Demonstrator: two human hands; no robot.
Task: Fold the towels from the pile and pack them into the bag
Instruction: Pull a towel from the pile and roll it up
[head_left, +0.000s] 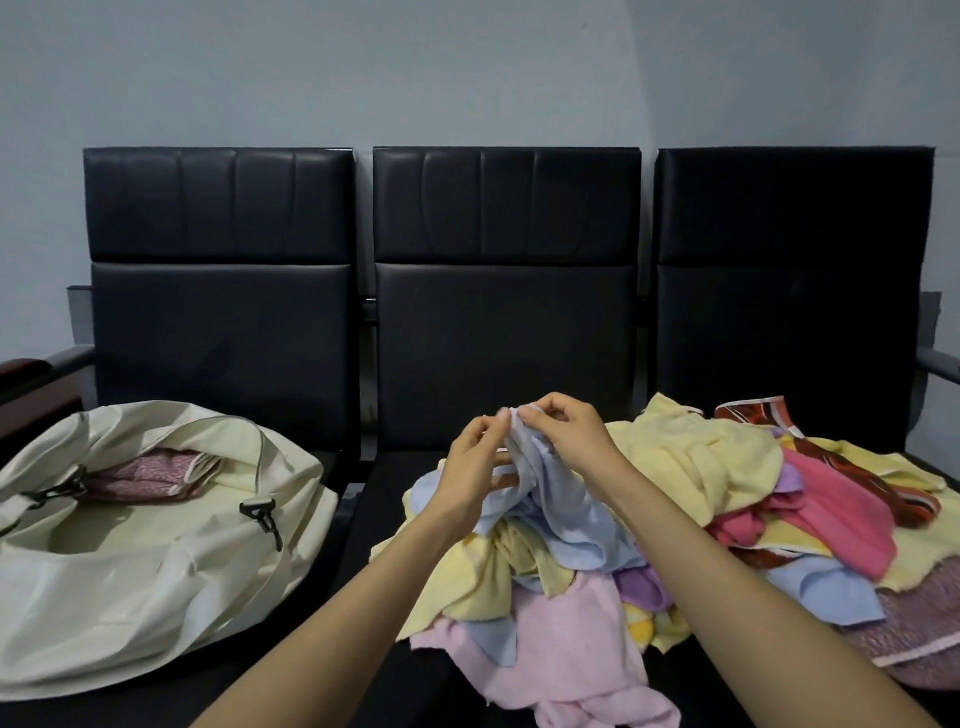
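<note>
Now holding up a light blue towel (561, 499) by its top edge, over the middle seat of a black bench (228, 312). Pinching that edge with the left hand (475, 462), fingers curled in and thumb pressed to the cloth. Pinching it too with the right hand (566, 431), just beside the left and a little higher, fingertips bunched on the same gathered edge (neither hand spread at all). Below the grip, hanging crumpled and unfolded, lower part lying on the pile (727, 483). Heaped across the middle and right seats: yellow, pink, lilac, blue and one red patterned piece, all tangled together. Over on the left seat, well apart from both hands, a cream bag (156, 571) slumped on its side with the zip open. Inside its mouth, one folded pink towel (140, 475), partly covered by the bag's upper flap. Behind everything, padded black backrests against a plain pale wall (467, 78).
</note>
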